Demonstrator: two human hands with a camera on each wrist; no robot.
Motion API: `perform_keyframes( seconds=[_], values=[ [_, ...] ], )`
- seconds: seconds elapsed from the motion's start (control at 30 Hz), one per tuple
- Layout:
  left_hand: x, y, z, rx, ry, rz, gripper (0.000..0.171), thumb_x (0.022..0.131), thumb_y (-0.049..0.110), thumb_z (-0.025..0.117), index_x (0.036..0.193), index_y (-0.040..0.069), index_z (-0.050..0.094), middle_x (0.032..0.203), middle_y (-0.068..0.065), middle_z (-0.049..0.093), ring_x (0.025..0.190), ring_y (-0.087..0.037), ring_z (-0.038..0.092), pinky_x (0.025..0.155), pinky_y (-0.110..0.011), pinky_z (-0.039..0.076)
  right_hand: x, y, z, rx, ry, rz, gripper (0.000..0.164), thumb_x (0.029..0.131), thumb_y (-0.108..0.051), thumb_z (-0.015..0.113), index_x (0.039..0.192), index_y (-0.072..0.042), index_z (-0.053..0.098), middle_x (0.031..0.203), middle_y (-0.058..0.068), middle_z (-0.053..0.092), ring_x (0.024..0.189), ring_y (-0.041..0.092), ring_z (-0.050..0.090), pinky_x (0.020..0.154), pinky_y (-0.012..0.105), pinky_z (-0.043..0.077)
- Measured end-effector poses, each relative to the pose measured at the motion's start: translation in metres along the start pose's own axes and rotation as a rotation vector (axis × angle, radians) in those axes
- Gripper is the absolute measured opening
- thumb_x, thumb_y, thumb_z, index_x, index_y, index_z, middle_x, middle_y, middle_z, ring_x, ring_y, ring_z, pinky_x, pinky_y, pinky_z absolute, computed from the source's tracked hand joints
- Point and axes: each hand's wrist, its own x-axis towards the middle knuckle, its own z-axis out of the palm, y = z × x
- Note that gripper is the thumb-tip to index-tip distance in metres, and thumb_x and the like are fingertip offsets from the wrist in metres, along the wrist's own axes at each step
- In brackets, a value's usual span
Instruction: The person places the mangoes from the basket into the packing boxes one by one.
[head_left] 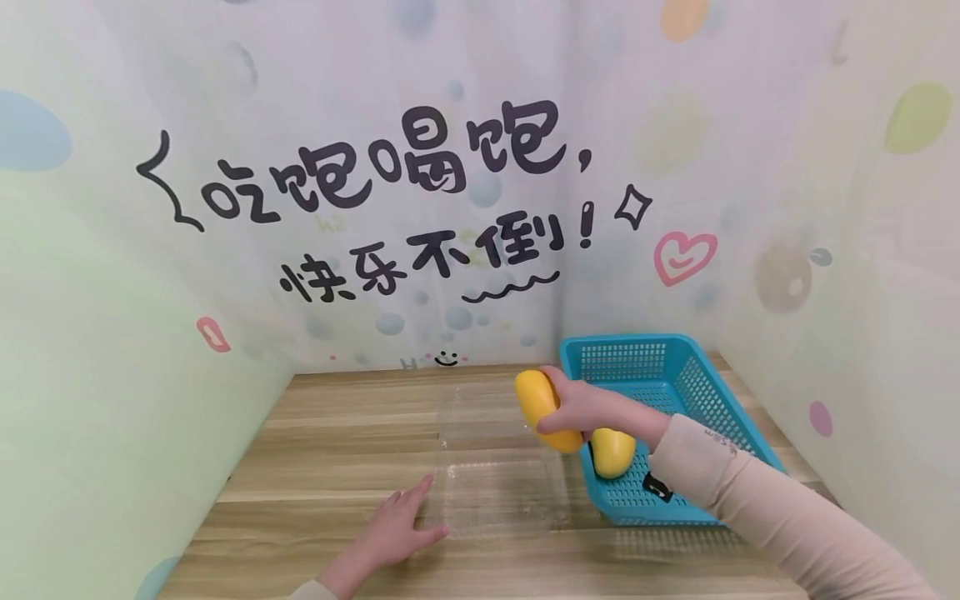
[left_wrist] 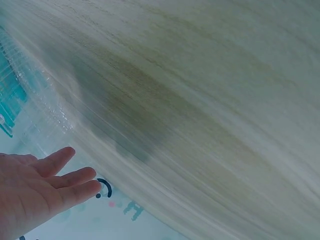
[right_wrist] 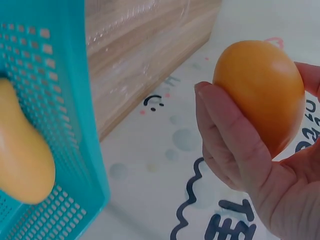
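My right hand [head_left: 581, 408] grips an orange-yellow mango [head_left: 542, 404], fingers and thumb around its sides. It holds the fruit in the air over the right side of a clear plastic box [head_left: 498, 521], near the basket's left rim. In the right wrist view the mango [right_wrist: 260, 95] shows its rounded end. My left hand [head_left: 397, 529] is low beside the box's left wall, fingers spread and holding nothing; whether it touches the wall I cannot tell. A second, paler yellow mango [head_left: 613, 454] lies inside the blue basket [head_left: 731, 408], against its left side.
The blue perforated basket stands right of the clear box on a wood-grain table [head_left: 337, 442]. A small black tag [head_left: 657, 487] shows at the basket's front, partly beside my right sleeve. Printed curtains [head_left: 465, 275] close off the back and both sides.
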Motion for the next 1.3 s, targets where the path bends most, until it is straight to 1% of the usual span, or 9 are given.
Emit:
perform_keyframes(
  seconds=[0.17,0.4,0.6,0.67,0.73,0.87,1.0,1.1,1.3],
  values=[
    [0.001,0.000,0.001,0.000,-0.007,-0.012,0.087,0.081,0.053,0.060,0.142,0.001,0.027,0.136,-0.024,0.042,0.121,-0.056,0.032,0.101,-0.066,0.020,0.006,-0.004,0.020,0.000,0.011,-0.020,0.087,0.074,-0.025,0.069,0.143,-0.015,0.017,0.085,0.008,0.055,0.064,0.022,0.056,0.048,0.034,0.051],
    [0.001,0.000,0.000,-0.006,-0.020,-0.027,0.085,0.081,0.052,0.059,0.142,0.002,0.027,0.137,-0.024,0.042,0.121,-0.057,0.031,0.101,-0.066,0.020,0.014,-0.008,0.049,0.032,-0.034,-0.059,0.089,0.074,-0.023,0.069,0.144,-0.011,0.016,0.086,0.007,0.054,0.066,0.021,0.055,0.046,0.031,0.048],
    [0.000,0.003,-0.002,0.003,-0.007,-0.039,0.086,0.080,0.053,0.061,0.142,0.003,0.028,0.137,-0.023,0.041,0.120,-0.057,0.031,0.101,-0.066,0.021,0.024,-0.014,0.071,-0.009,-0.013,-0.098,0.087,0.070,-0.022,0.069,0.141,-0.008,0.020,0.077,0.007,0.054,0.055,0.019,0.053,0.040,0.029,0.046],
    [0.000,0.004,-0.003,0.006,-0.009,-0.042,0.086,0.080,0.053,0.060,0.142,0.004,0.028,0.137,-0.023,0.041,0.120,-0.057,0.031,0.101,-0.066,0.022,0.027,-0.016,0.078,-0.022,-0.009,-0.090,0.088,0.069,-0.023,0.069,0.141,-0.008,0.020,0.075,0.007,0.054,0.053,0.019,0.053,0.040,0.030,0.047],
    [0.000,0.004,-0.003,0.010,-0.012,-0.046,0.086,0.080,0.054,0.060,0.142,0.004,0.028,0.137,-0.023,0.041,0.120,-0.057,0.032,0.101,-0.066,0.022,0.029,-0.018,0.085,-0.022,-0.015,-0.076,0.090,0.069,-0.024,0.069,0.142,-0.007,0.019,0.076,0.007,0.054,0.054,0.018,0.053,0.042,0.031,0.048],
    [0.000,0.003,-0.003,0.012,-0.015,-0.053,0.086,0.080,0.055,0.059,0.143,0.005,0.027,0.137,-0.023,0.041,0.120,-0.058,0.031,0.100,-0.066,0.022,0.035,-0.019,0.098,0.000,-0.017,-0.057,0.090,0.070,-0.023,0.070,0.142,-0.006,0.019,0.078,0.007,0.054,0.057,0.019,0.054,0.047,0.037,0.051],
    [0.000,0.004,-0.004,0.004,-0.018,-0.050,0.086,0.081,0.054,0.059,0.143,0.004,0.027,0.137,-0.023,0.041,0.119,-0.059,0.031,0.100,-0.067,0.022,0.042,-0.018,0.111,0.025,0.003,-0.058,0.088,0.070,-0.019,0.071,0.141,-0.004,0.021,0.079,0.008,0.053,0.057,0.019,0.054,0.044,0.037,0.050],
    [0.000,0.005,-0.005,0.004,-0.020,-0.047,0.086,0.081,0.053,0.060,0.142,0.004,0.028,0.137,-0.024,0.042,0.119,-0.059,0.032,0.099,-0.067,0.023,0.045,-0.018,0.119,0.035,0.010,-0.041,0.089,0.069,-0.018,0.072,0.141,-0.003,0.021,0.079,0.008,0.052,0.059,0.020,0.054,0.042,0.034,0.048],
    [0.000,0.005,-0.004,0.022,-0.018,-0.044,0.086,0.080,0.054,0.060,0.143,0.004,0.028,0.136,-0.024,0.042,0.119,-0.058,0.033,0.099,-0.067,0.024,0.049,-0.015,0.130,0.065,0.028,-0.009,0.090,0.067,-0.016,0.073,0.141,-0.003,0.022,0.082,0.011,0.052,0.062,0.022,0.054,0.045,0.039,0.051]
  ],
)
